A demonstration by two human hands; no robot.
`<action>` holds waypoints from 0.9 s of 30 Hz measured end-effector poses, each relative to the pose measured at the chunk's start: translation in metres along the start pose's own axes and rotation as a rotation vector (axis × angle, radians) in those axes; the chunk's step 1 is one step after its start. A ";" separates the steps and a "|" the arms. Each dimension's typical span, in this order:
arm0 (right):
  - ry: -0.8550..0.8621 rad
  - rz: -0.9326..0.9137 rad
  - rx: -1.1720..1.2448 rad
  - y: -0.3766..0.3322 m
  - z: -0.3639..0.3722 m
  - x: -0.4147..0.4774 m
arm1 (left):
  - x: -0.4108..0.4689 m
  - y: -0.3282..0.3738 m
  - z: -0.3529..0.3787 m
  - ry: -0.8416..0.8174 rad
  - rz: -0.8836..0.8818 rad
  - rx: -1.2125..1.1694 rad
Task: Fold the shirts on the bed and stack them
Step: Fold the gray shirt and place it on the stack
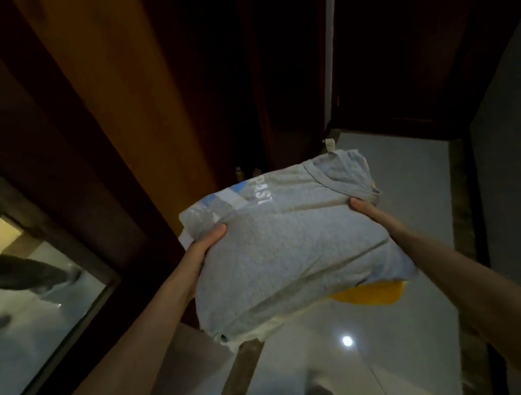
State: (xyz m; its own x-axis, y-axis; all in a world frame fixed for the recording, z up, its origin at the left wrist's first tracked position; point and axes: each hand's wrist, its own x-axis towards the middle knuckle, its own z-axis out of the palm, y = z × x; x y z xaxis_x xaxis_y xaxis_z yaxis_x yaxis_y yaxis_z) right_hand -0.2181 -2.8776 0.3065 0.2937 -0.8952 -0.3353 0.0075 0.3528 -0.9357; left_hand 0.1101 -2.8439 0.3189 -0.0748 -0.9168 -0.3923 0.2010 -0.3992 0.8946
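I hold a stack of folded shirts point(292, 247) in the air in front of me, above a glossy tiled floor. The top shirt is grey with white lettering and a blue print near its far left corner. A yellow shirt point(370, 294) and a white one point(258, 331) stick out underneath. My left hand point(208, 244) grips the stack's left side, thumb on top. On the right edge near the collar, my right hand point(363, 207) grips too, its fingers hidden under the cloth. No bed is in view.
A dark wooden wardrobe point(121, 124) stands ahead, its interior dark with an open door point(416, 41) at the right. A mirror panel point(12, 276) at the left reflects a person's legs. The floor point(369, 369) shows a bright light reflection.
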 end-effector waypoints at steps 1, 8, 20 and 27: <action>-0.006 -0.006 -0.008 -0.012 -0.002 0.022 | 0.019 0.009 -0.001 0.014 0.008 -0.002; -0.123 0.094 0.093 -0.069 -0.015 0.178 | 0.136 0.058 -0.024 0.180 -0.035 -0.146; -0.544 0.238 -0.053 -0.092 0.013 0.447 | 0.251 0.052 -0.068 0.660 0.044 -0.438; -0.684 0.330 -0.036 -0.047 0.101 0.561 | 0.285 0.023 -0.143 1.002 0.125 -0.438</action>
State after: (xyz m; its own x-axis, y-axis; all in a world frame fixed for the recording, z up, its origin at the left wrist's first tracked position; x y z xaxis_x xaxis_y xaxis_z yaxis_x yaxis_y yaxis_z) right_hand 0.0425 -3.3693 0.1731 0.8024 -0.3729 -0.4660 -0.2109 0.5532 -0.8059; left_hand 0.2332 -3.1128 0.1970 0.7568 -0.4464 -0.4774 0.4958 -0.0839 0.8644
